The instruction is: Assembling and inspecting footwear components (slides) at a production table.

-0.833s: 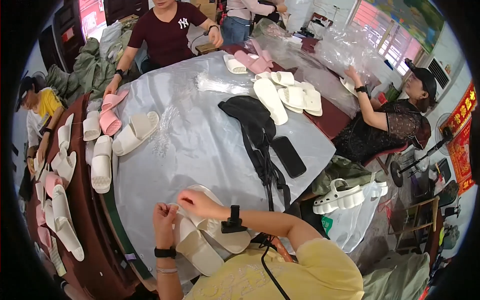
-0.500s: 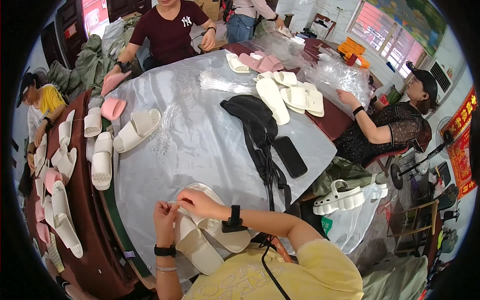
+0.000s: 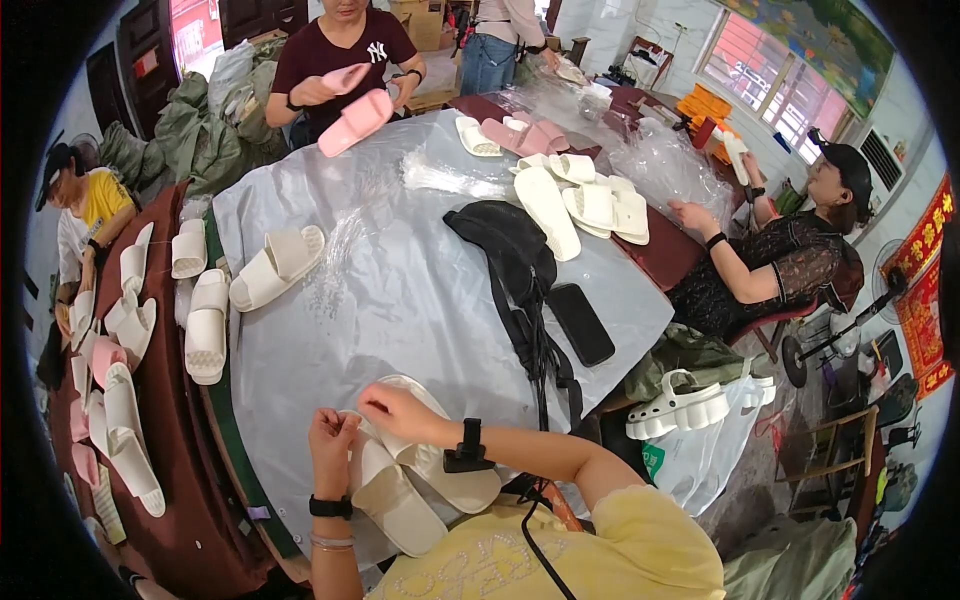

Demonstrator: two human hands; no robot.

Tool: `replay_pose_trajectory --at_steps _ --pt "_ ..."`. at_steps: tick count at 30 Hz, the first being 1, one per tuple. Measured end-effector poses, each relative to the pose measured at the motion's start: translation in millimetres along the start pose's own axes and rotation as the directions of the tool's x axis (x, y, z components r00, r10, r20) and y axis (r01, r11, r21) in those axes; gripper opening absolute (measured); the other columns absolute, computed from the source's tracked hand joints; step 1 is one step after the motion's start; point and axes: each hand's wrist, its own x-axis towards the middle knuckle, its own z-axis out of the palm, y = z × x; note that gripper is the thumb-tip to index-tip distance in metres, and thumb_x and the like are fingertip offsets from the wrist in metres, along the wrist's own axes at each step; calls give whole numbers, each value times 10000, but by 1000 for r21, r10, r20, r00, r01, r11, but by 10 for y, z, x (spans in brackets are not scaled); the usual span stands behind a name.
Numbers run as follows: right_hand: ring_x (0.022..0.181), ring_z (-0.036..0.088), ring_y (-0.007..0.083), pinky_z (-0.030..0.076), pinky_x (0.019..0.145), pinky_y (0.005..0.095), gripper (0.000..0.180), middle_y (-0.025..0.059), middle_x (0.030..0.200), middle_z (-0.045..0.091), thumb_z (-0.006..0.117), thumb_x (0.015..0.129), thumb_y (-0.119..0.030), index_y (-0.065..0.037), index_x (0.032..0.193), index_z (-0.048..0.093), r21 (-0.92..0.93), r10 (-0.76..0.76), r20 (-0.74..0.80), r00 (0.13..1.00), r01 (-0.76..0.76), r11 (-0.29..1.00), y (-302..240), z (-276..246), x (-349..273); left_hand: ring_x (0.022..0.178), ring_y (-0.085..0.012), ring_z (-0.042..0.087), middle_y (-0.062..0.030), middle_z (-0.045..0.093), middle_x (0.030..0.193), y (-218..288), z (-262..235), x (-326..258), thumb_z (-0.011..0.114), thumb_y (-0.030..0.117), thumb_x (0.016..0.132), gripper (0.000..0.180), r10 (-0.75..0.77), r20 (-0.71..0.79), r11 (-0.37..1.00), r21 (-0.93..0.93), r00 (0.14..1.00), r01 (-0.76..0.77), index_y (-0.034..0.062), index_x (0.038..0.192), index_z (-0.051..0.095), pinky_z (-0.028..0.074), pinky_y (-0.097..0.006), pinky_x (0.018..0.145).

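Two cream slide sandals (image 3: 425,480) lie side by side at the near edge of the grey plastic-covered table (image 3: 400,290). My left hand (image 3: 333,438) pinches at the toe end of the left sandal. My right hand (image 3: 392,412) rests on the top of the right sandal, fingers curled toward the left hand. Whatever small thing sits between my fingertips is too small to make out. Both wrists wear black bands.
A black bag (image 3: 510,250) with straps and a dark phone (image 3: 580,322) lie right of centre. More cream sandals (image 3: 275,268) sit at left and far right (image 3: 585,200). A person opposite holds pink sandals (image 3: 355,120). A seated person (image 3: 790,250) works at right.
The person opposite has lifted the pink sandals off the table and now holds them up. My hands stay at the sandals' tops with only slight finger movement.
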Motion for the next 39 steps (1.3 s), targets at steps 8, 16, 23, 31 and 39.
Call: replay_pose_trajectory --at_steps 8,16,23,31,39 --pt "653 486 171 407 605 296 135 87 754 525 533 858 -143 -9 876 521 20 67 -70 995 -66 998 -96 -44 -23 664 -58 454 26 494 765 60 100 -30 567 80 842 124 36 19 993 110 999 -38 48 913 471 377 -192 582" --pt "685 494 143 408 628 268 130 59 770 523 536 868 -138 -16 914 531 -34 0 -28 1000 -1 999 -87 -10 -22 661 -51 447 26 541 749 123 93 -54 550 175 871 182 -47 -35 973 223 998 54 -3 883 584 379 -203 584" --pt "704 500 95 425 630 241 121 36 775 559 543 863 -118 -17 928 553 7 86 -64 994 -86 996 106 39 -36 650 -90 469 -23 555 721 12 46 0 541 183 852 199 10 -37 908 418 999 6 -11 873 582 403 -255 584" --pt "685 510 107 426 637 235 120 55 806 561 554 848 -106 -3 908 565 -39 165 -21 986 -166 985 -6 -24 -26 652 -89 460 -16 543 702 7 94 -20 555 210 845 220 71 -63 934 355 995 -44 -8 852 585 397 -250 594" --pt "692 460 46 397 620 202 120 -25 763 528 534 874 -132 -16 900 546 -57 129 53 990 -126 990 -123 12 10 654 -73 437 -2 520 705 -33 81 -28 550 190 853 202 62 -39 975 218 997 -52 -11 853 573 385 -240 586"
